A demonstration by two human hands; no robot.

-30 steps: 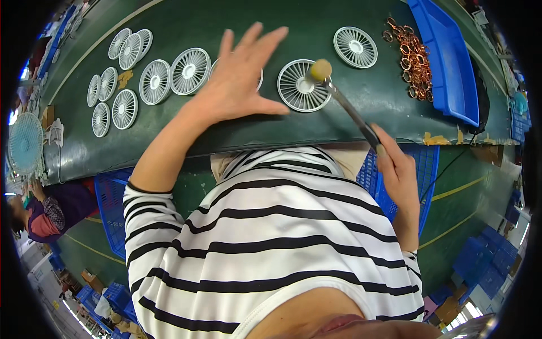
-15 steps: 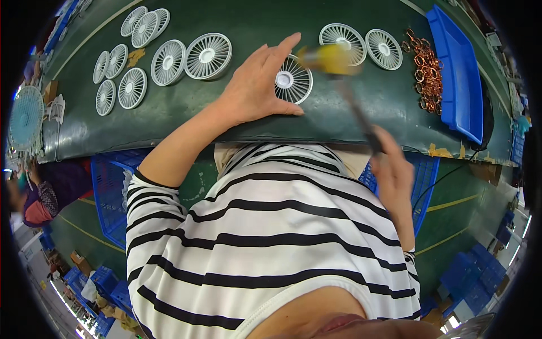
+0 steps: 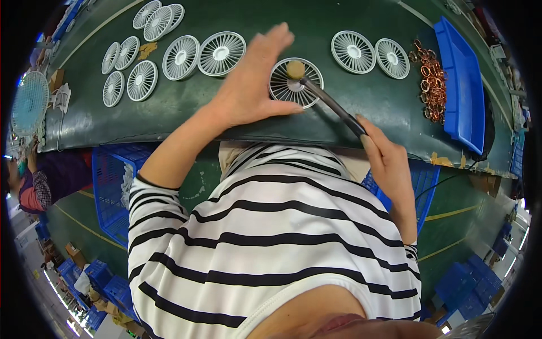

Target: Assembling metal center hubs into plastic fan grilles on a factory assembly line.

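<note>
A round white spoked grille [image 3: 312,85] lies on the green table in front of me. My right hand [image 3: 387,158] is wrapped round the dark handle of a mallet [image 3: 339,107]. Its yellowish head is over the grille's hub, seemingly on it, and hides part of the hub. At the grille's left edge, my left hand [image 3: 251,79] has its thumb and fingers spread wide; the thumb reaches along the near rim. The fingers are slightly blurred, and I cannot tell whether they touch the grille.
Several more spoked grilles [image 3: 182,57] lie at the left, and a pair of grilles [image 3: 353,52] lies at the right. A pile of copper-coloured rings [image 3: 432,90] sits beside a blue tray [image 3: 464,96]. A mesh-covered fan [image 3: 29,104] stands at the far left, near another person [image 3: 53,181].
The mallet head has swung left and down from right of the grille to its hub. My left hand stays spread beside the grille. The whole view has shifted slightly.
</note>
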